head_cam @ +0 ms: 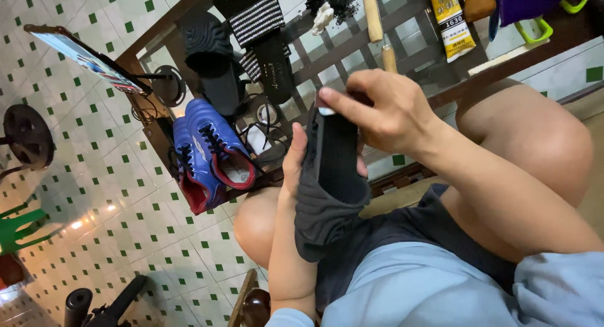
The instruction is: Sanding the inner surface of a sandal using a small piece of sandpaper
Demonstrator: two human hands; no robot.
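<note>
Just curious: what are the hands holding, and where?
A black shoe. The left hand cradles its side; the right hand pinches its upper end.

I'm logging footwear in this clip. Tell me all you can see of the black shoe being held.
The black shoe is dark grey-black, seemingly rubbery or foam, with ridged, ribbed surfaces. It is held roughly upright above the person's lap. The left hand supports it from behind; the right hand presses on its top edge. Its far side is hidden.
</note>
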